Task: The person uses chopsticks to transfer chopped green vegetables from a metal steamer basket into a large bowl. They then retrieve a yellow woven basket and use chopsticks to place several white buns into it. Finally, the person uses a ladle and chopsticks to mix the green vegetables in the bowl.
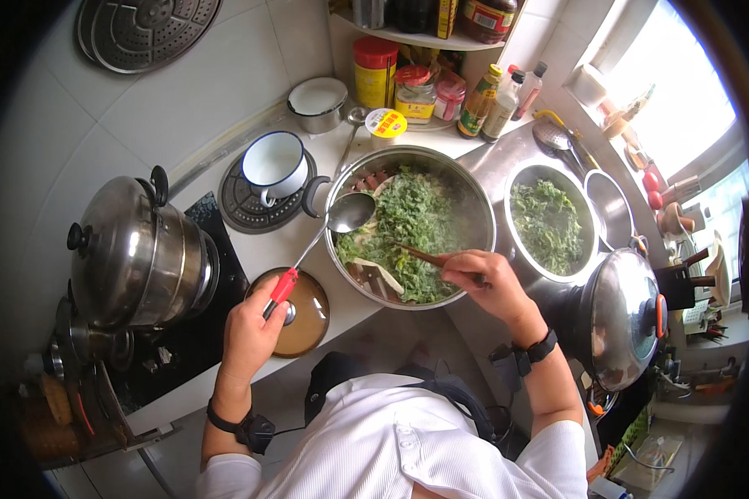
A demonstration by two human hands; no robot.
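My left hand (249, 334) grips the red handle of a metal ladle (352, 213), whose bowl sits over the left side of a large steel pot (492, 209). In the pot lies a heap of chopped leafy greens (412, 218), with pale slices and reddish pieces showing at the edges. My right hand (490, 284) is at the pot's near right rim, holding wooden chopsticks (421, 254) whose tips reach the greens. Light haze hangs over the pot. Below the ladle handle, a brown glass lid (312, 312) with a metal knob rests on the counter, partly behind my left hand.
A white-rimmed basin (509, 206) of chopped greens stands right, near a lidded wok (621, 324). At left, a tall steel steamer pot (131, 249) stands on a black cooktop (181, 355). An enamel mug (274, 163), jars (415, 96) and bottles (480, 103) line the back.
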